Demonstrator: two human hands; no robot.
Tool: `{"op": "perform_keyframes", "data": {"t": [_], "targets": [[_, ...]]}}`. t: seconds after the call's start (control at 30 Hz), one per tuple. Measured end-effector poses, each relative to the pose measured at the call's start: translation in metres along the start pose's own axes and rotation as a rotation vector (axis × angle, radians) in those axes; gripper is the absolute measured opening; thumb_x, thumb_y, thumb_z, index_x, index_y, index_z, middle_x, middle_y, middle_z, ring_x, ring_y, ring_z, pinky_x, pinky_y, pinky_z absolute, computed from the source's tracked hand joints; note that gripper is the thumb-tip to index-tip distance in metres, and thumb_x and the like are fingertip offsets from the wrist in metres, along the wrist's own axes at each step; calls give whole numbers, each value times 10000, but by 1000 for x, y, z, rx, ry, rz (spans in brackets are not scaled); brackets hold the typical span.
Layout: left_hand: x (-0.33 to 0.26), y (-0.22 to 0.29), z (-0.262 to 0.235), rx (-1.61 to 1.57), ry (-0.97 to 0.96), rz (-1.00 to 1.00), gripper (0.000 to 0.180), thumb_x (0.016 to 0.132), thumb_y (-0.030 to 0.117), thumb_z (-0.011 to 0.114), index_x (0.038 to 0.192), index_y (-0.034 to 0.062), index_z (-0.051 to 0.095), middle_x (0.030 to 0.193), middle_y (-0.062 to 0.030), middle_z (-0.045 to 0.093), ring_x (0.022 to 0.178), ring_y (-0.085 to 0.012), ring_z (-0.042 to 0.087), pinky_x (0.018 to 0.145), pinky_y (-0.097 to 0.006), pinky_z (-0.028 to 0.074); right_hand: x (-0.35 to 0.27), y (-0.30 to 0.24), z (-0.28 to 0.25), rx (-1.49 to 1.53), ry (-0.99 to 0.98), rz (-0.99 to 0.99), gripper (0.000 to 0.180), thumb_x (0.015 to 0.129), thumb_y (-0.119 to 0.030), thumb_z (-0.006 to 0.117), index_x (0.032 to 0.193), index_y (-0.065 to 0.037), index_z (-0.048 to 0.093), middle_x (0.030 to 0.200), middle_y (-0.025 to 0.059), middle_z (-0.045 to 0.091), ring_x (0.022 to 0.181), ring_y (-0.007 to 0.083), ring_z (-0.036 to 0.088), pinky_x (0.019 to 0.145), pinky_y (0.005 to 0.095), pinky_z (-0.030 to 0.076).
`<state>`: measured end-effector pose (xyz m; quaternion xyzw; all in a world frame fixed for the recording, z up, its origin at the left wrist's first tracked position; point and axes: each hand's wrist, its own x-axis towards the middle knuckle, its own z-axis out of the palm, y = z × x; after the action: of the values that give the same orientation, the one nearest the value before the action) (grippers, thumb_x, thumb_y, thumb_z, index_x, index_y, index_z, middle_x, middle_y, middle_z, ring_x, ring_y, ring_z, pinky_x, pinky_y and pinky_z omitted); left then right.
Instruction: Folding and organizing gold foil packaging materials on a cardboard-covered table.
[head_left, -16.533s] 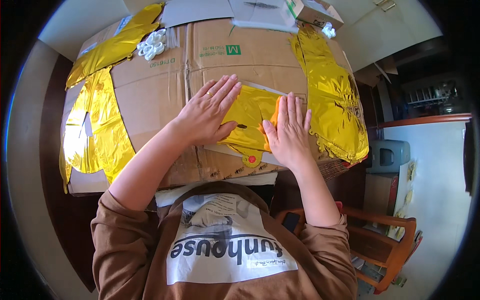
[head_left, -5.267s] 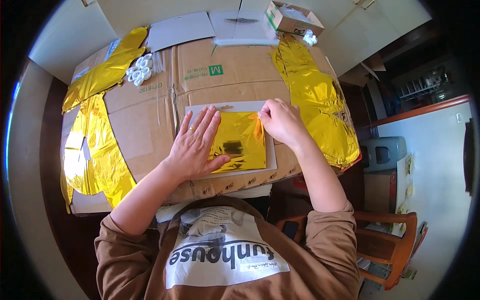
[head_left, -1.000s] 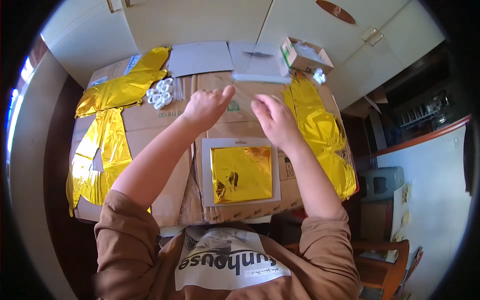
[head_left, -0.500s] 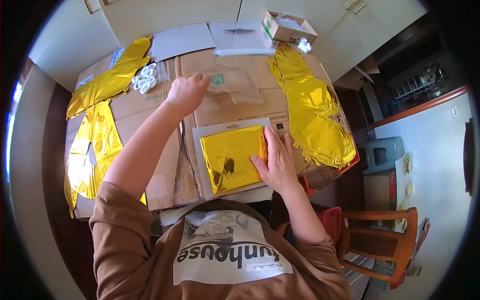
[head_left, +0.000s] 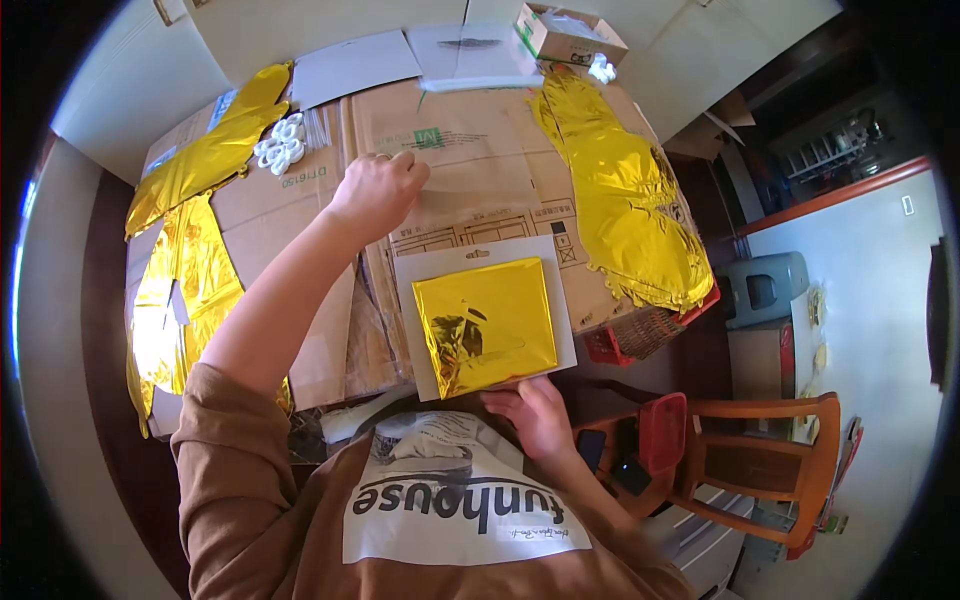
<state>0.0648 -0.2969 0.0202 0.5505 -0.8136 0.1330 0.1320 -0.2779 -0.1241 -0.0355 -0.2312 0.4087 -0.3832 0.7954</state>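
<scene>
Our left hand pinches a clear plastic sleeve on the cardboard-covered worktop, while our right hand grips the near edge of the white card with folded gold foil.

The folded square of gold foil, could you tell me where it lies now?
In the head view, the folded square of gold foil lies on a grey backing card, centre, just above the right hand.

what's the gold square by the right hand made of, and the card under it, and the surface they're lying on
The gold square looks like thin metallic foil or foil-coated film: mirror-bright, creased, with dark reflections. The card under it seems matte pale grey paperboard, flat, with a hang slot at its top edge. The surface is plain brown corrugated cardboard, dull, printed, with seams between flattened panels.
</scene>
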Motion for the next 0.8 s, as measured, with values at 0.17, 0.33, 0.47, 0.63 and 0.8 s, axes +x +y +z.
{"op": "perform_keyframes", "data": {"t": [0.17, 0.33, 0.47, 0.63, 0.8], "targets": [[-6, 17, -1, 16, 20, 51, 129, 807, 133, 699, 857, 89, 589, 825, -66, 597, 762, -266, 669, 693, -413, 539, 17, -8, 37, 4, 62, 26, 337, 1027, -223, 595, 1316, -53, 561, 1122, 127, 724, 909, 232, 735, 752, 375, 596], [-12, 25, -8, -44, -5, 53, 151, 801, 146, 709, 837, 91, 573, 789, -65, 585, 684, -283, 655, 650, -412, 534, -9, -18, 22, -72, 165, -109, 345, 993, -162, 654, 1299, -29, 564, 1086, 85, 716, 866, 199, 727, 718, 340, 603], [-18, 31, -11, -40, 53, 111, 152, 810, 146, 694, 831, 93, 553, 770, -67, 572, 633, -280, 634, 609, -409, 523, -36, -67, -11, -179, 136, -254, 281, 928, -124, 699, 1164, 23, 660, 1105, 92, 707, 969, 181, 690, 897, 351, 552], [-24, 55, -17, -60, 69, 114, 130, 811, 133, 669, 826, 94, 546, 754, -63, 550, 601, -269, 607, 584, -401, 504, -30, -108, -5, -197, -109, 20, 302, 884, -89, 693, 1173, -5, 656, 938, 35, 698, 774, 121, 635, 725, 259, 493], [-30, 72, -30, -105, 66, 117, 161, 760, 120, 683, 847, 97, 550, 786, -61, 581, 629, -260, 640, 603, -389, 525, 16, -84, -8, -161, -179, 145, 310, 916, -86, 687, 1209, 4, 645, 1051, 80, 726, 913, 185, 716, 772, 320, 599]]}}
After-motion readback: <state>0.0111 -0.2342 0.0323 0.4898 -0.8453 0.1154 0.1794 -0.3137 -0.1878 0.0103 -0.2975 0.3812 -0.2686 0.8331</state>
